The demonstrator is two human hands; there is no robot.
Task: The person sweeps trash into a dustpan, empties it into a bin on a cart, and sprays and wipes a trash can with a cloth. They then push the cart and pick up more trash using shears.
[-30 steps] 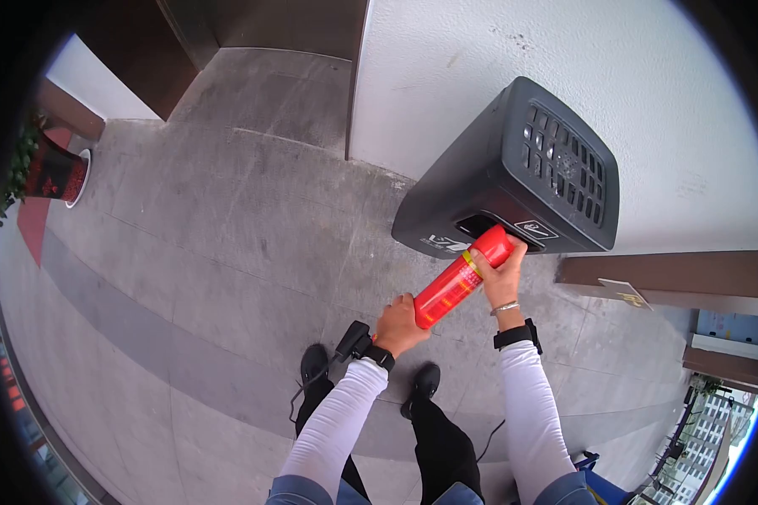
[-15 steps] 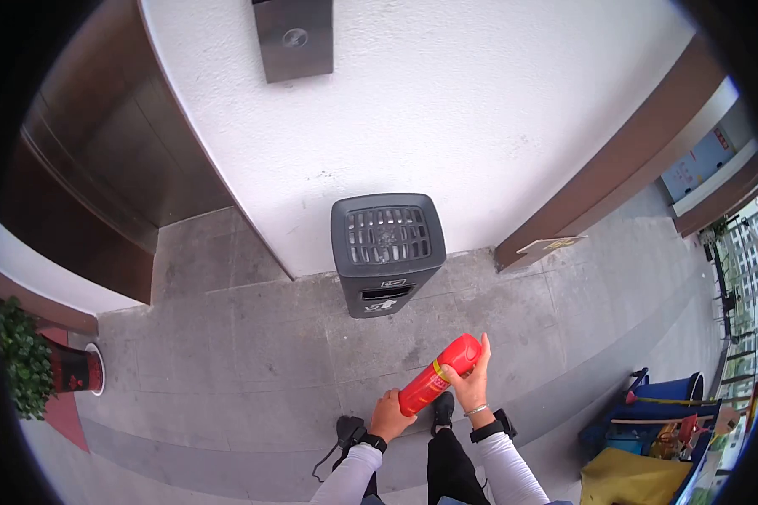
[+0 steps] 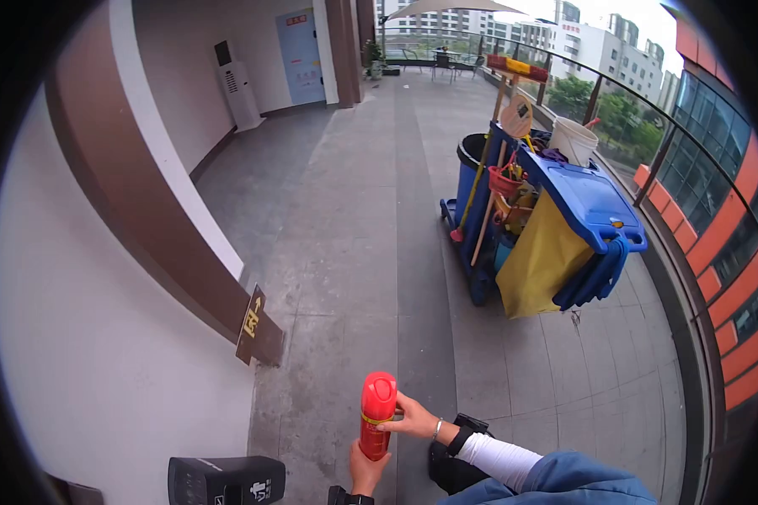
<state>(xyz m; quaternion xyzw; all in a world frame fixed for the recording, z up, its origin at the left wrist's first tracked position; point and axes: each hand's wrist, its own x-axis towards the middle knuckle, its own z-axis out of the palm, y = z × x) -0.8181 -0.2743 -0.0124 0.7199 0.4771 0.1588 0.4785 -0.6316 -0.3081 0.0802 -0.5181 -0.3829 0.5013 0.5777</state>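
A red aerosol can (image 3: 375,438) with a red cap and a yellow band stands nearly upright in front of me, low in the middle of the head view. My left hand (image 3: 367,470) is wrapped round its lower end. Higher up, near the yellow band, my right hand (image 3: 411,418) grips the can's side with the thumb in front; its other fingers are partly hidden. The cap is on. A dark litter bin (image 3: 227,480) with a white symbol is to the left of my hands, cut off by the lower edge of the view.
Ahead on the right stands a blue cleaning cart (image 3: 585,194) with a yellow bag (image 3: 539,261), a white bucket (image 3: 574,139) and brooms. A railing (image 3: 659,160) runs along the right. A brown pillar base with an exit sign (image 3: 251,324) juts out at the left wall.
My view has swung right, from the wall and bin to the walkway and cart. The can has gone from tilted to nearly upright, both hands still on it.
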